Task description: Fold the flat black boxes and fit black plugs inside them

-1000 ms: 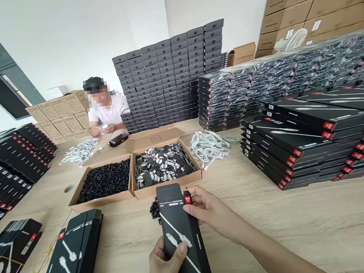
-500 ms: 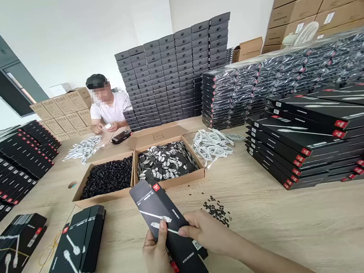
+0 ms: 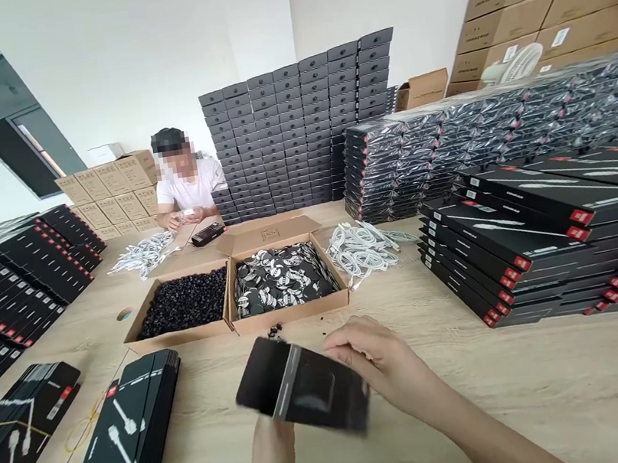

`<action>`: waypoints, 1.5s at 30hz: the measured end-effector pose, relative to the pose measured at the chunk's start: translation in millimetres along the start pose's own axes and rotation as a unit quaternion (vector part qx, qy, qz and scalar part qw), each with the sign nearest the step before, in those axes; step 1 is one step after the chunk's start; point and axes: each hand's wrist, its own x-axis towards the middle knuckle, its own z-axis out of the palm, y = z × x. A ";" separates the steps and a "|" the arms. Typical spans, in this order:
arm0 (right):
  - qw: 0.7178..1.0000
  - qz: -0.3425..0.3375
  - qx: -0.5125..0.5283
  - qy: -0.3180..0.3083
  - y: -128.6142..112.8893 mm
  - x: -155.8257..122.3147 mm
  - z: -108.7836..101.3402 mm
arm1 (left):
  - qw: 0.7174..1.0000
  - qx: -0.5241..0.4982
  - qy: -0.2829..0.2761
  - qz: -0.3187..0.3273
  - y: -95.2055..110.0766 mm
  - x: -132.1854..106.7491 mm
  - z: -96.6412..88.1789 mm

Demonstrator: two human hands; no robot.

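Over the middle of the table I hold a flat black cardboard package [image 3: 322, 396], its plain dark face turned up. A grey strip crosses it near the left end, and a rounded outline shows beside the strip; motion blurs the right end. My left hand [image 3: 275, 431] supports the package from beneath, its fingers hidden behind it. The fingers of my right hand [image 3: 374, 353] are closed on the package's upper right edge. Small black pieces [image 3: 276, 332] lie just beyond the package. On the left rests a stack of flattened printed packages [image 3: 124, 437].
Open cartons hold small black parts [image 3: 186, 304] and black-and-white round pieces [image 3: 286, 277]. White cables [image 3: 361, 247] lie beside them. Black box stacks [image 3: 533, 252] stand right, with another banded bundle [image 3: 23, 437] at left. A co-worker [image 3: 186, 184] sits across the table.
The package has turned from its printed face, held steeply, to a plain dark face lying flatter. My right hand has moved up and right to its edge; my left hand is now mostly hidden beneath.
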 end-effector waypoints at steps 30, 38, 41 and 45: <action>0.874 0.342 0.320 -0.129 11.6 2.0 18.8 | 0.995 0.075 -0.059 -0.009 -33.2 -13.9 10.0; 0.872 0.321 0.354 -0.107 16.8 4.3 22.7 | 0.997 0.070 -0.025 0.020 -22.2 -15.0 11.8; 0.962 0.196 0.180 -0.060 11.1 4.7 15.9 | 0.997 0.079 -0.019 0.011 -20.2 -15.8 11.9; 0.992 0.042 -0.038 -0.112 3.8 3.0 8.2 | 0.995 0.098 -0.020 0.027 -19.5 -17.3 13.5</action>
